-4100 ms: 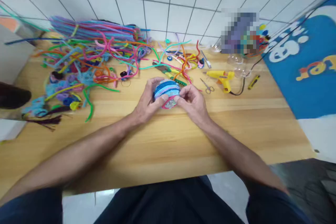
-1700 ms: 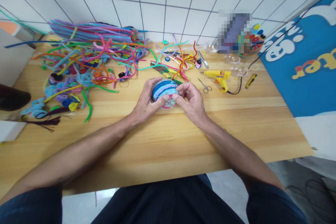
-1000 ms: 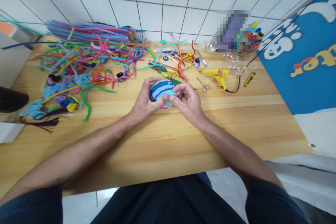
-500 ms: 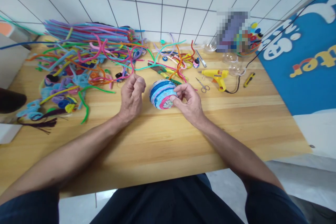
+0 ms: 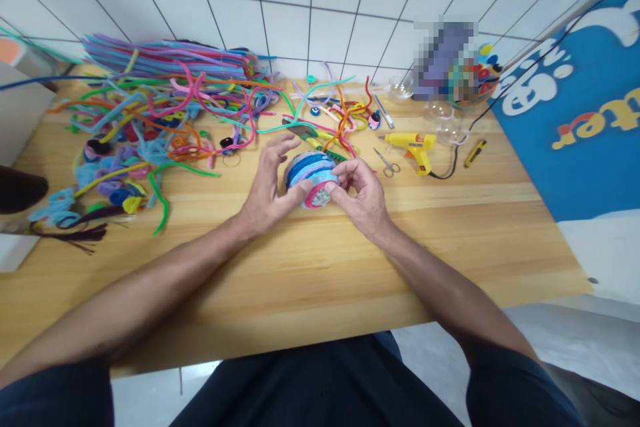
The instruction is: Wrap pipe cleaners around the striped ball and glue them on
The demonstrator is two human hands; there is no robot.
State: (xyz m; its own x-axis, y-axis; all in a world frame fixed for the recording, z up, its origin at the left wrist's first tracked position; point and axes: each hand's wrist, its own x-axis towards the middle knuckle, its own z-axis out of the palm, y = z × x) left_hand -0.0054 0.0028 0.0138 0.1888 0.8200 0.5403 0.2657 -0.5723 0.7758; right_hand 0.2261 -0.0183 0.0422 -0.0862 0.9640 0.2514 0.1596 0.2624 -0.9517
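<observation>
A ball (image 5: 315, 172) wound with blue, light-blue and lilac pipe cleaners is held just above the wooden table. A pink ring of pipe cleaner circles a bare, silvery patch on its near side. My right hand (image 5: 361, 197) pinches the ball's right edge between thumb and fingers. On the left, my left hand (image 5: 270, 190) is open, its fingers raised and spread beside the ball. Its thumb lies over the ball's left front and seems to touch it. The ball's far side is out of sight.
Loose pipe cleaners (image 5: 200, 107) and a long bundle of them (image 5: 165, 57) spread over the back left. Pliers (image 5: 313, 137) lie behind the ball. Scissors (image 5: 387, 163), a yellow glue gun (image 5: 415, 147) with its cord, a cutter knife (image 5: 475, 153) and clear balls (image 5: 400, 88) are on the right.
My left hand has gone from a closed fist beside the ball to spread fingers, and its thumb has come across to the ball. My right hand keeps its pinch.
</observation>
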